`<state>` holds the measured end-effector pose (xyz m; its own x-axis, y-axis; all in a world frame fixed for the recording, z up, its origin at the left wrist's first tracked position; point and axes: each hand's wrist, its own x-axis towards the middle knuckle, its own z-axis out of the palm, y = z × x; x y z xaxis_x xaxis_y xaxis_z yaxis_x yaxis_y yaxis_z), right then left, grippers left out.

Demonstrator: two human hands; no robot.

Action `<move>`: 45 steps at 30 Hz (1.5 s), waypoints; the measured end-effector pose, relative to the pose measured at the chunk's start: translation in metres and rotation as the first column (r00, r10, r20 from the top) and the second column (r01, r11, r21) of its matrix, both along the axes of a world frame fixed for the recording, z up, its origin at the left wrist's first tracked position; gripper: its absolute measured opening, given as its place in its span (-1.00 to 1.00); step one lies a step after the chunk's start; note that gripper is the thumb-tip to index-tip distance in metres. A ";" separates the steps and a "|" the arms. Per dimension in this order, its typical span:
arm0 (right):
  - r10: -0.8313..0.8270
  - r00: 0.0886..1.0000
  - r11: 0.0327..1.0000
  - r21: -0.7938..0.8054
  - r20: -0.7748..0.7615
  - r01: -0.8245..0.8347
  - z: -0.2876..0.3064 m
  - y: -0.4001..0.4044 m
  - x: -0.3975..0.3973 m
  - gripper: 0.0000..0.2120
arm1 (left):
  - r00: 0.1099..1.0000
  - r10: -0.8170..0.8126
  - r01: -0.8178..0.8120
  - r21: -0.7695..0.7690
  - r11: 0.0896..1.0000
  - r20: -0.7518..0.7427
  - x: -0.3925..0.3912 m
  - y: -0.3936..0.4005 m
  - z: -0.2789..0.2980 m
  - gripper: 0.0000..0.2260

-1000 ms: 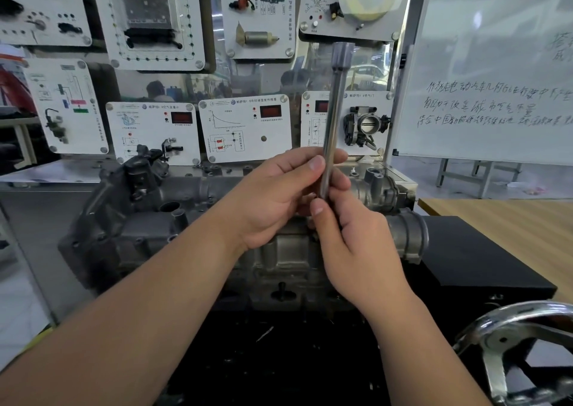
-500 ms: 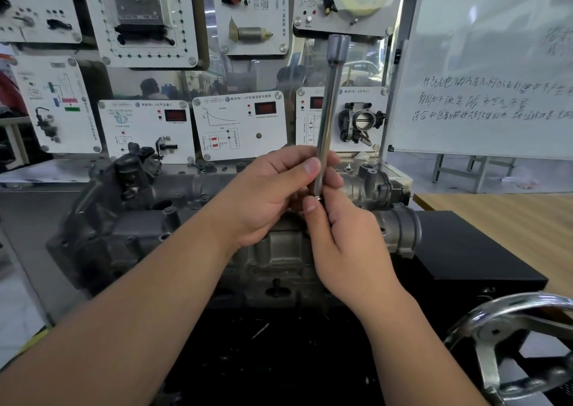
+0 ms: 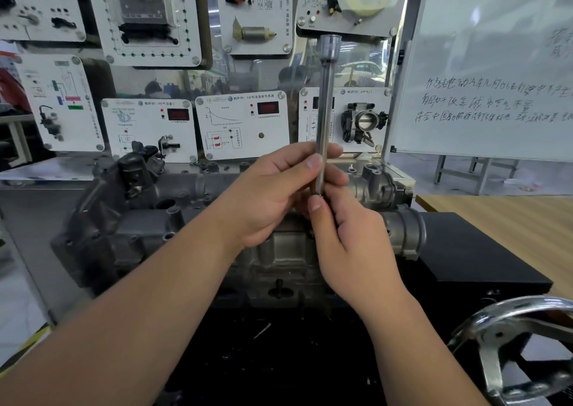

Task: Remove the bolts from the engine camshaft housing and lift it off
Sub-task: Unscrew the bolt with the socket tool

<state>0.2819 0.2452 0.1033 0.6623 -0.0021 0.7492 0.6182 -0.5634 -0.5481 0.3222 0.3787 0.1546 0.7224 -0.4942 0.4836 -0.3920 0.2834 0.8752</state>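
Observation:
A long steel extension bar (image 3: 325, 108) with a socket end at the top stands nearly upright in front of me. My left hand (image 3: 273, 195) grips its lower shaft between thumb and fingers. Just below, my right hand (image 3: 350, 238) pinches at the bar's bottom tip; whatever it holds there is hidden by the fingers. Both hands hover over the grey cast camshaft housing (image 3: 148, 219) on the engine, which runs left to right across the middle of the view. Its bolts are not clearly visible.
A chrome handwheel (image 3: 508, 343) sits at the lower right. A black stand top (image 3: 465, 250) lies right of the engine, with a wooden table (image 3: 511, 219) beyond. Display panels (image 3: 242, 126) and a whiteboard (image 3: 496, 80) stand behind.
The hands and bar keep the same grip. The view has shifted slightly, so everything sits a little lower and left in frame.

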 end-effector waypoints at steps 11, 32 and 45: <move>-0.034 0.993 0.991 0.132 0.110 0.019 -0.002 0.007 0.000 -0.74 | 0.999 0.020 -0.018 -0.050 0.999 0.030 0.004 0.000 -0.002 -0.82; -0.020 0.997 0.999 0.052 0.070 0.017 0.000 0.003 -0.001 -0.71 | 0.997 -0.069 0.068 -0.014 0.998 -0.045 0.007 0.003 -0.003 -0.70; -0.042 0.999 0.998 -0.042 0.021 0.043 0.002 0.005 -0.003 -0.79 | 0.999 -0.043 0.043 -0.016 0.999 -0.022 0.006 0.004 -0.005 -0.75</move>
<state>0.2789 0.2499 0.1048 0.6470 0.0025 0.7625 0.6042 -0.6118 -0.5106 0.3279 0.3826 0.1501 0.7112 -0.5177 0.4755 -0.3595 0.3134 0.8789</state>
